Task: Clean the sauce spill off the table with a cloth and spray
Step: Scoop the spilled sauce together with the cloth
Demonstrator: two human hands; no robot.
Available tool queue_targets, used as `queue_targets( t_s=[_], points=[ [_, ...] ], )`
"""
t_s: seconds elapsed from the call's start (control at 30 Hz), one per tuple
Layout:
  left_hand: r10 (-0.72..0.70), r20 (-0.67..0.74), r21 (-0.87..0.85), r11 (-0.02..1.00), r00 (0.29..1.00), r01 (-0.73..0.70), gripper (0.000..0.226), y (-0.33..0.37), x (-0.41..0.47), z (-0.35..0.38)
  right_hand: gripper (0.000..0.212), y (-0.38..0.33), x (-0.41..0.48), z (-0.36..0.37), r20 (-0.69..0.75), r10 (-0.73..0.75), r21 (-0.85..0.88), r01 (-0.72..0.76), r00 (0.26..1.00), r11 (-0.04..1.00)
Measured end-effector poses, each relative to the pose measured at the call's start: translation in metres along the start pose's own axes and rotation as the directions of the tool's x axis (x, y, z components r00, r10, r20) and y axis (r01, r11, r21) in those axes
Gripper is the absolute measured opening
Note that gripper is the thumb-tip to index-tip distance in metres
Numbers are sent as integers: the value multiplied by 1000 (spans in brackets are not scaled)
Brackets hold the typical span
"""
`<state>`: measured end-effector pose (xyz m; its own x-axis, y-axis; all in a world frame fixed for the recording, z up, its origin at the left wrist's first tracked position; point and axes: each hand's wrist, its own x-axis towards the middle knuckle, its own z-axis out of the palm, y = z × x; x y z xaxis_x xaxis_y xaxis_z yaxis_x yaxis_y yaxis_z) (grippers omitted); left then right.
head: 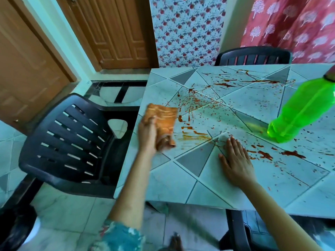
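Altogether one cloth [162, 118], one bottle [301, 109].

I see a black slatted chair [72, 140] at left, a second chair [253, 56] farther back, a brown door [116, 31], and possibly a red curtain [290, 24].

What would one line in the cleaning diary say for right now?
left hand grips orange cloth near table edge | right hand flat on table | sauce spattered widely | green bottle unheld

This is looking like a home dining room: wooden doors [116, 31] are standing behind, floral curtains [188, 29] are hanging, plastic chairs [72, 142] are flanking the bench [177, 180].
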<state>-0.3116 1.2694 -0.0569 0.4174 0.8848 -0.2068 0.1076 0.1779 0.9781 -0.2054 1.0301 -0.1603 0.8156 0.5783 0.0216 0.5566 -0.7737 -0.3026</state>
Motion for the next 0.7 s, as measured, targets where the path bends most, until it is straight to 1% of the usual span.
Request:
queue_targets(
  t_s=[0.03,0.07,0.1,0.13,0.23,0.27,0.3,0.33,0.37,0.4,0.43,0.47,0.5,0.53,0.6,0.63,0.67,0.7],
  points=[
    [85,-95,102,992,992,-75,19,5,9,-20,79,-1,3,1,4,15,-10,-15,1000,1000],
    [158,-176,215,969,972,-119,24,6,18,-37,80,-2,4,2,0,27,-16,-27,1000,1000],
    [200,-219,327,937,955,-121,26,2,28,-51,83,-2,6,4,-13,34,-20,-34,999,999],
    [208,-229,416,904,951,-97,27,-5,36,-60,86,-1,6,6,-25,37,-20,-37,999,999],
    [115,-189,561,828,975,12,32,-28,49,-58,87,-1,6,9,-39,40,-7,-40,998,999],
    [111,-167,629,777,980,19,33,-36,50,-48,88,-1,6,8,-41,44,-2,-45,998,999],
    [128,-136,691,722,982,1,29,-41,46,-33,88,-1,6,8,-41,48,-1,-48,998,999],
    [153,-98,712,701,983,-38,24,-45,41,-16,88,-1,6,7,-39,49,-1,-49,998,999],
    [171,-35,675,731,985,-103,22,-47,34,3,88,-1,6,8,-35,49,-1,-49,998,999],
    [178,41,603,780,983,-166,21,-47,26,22,88,-2,7,7,-32,49,2,-49,998,999],
    [178,117,545,811,977,-213,18,-47,16,40,88,-3,6,8,-30,49,3,-49,998,999],
    [160,169,516,827,973,-225,17,-45,8,58,88,-2,6,7,-29,50,3,-50,998,999],
    [138,202,489,844,970,-222,20,-41,1,73,88,-2,6,7,-34,51,2,-51,998,999],
    [104,212,440,878,972,-189,24,-33,-6,84,88,-2,6,7,-37,53,2,-53,998,999],
    [42,225,232,968,973,-96,31,-18,-10,90,88,-1,6,6,-37,55,0,-55,998,999],
    [29,228,113,992,973,-56,34,-9,-9,84,88,-1,6,6,-36,56,-2,-56,998,998],
    [30,200,22,999,979,-35,38,-5,0,72,87,0,6,6,-35,57,-3,-57,998,998],
    [14,153,-35,999,988,-9,42,-1,9,59,87,0,6,6,-35,57,-1,-57,998,998]
  ],
)
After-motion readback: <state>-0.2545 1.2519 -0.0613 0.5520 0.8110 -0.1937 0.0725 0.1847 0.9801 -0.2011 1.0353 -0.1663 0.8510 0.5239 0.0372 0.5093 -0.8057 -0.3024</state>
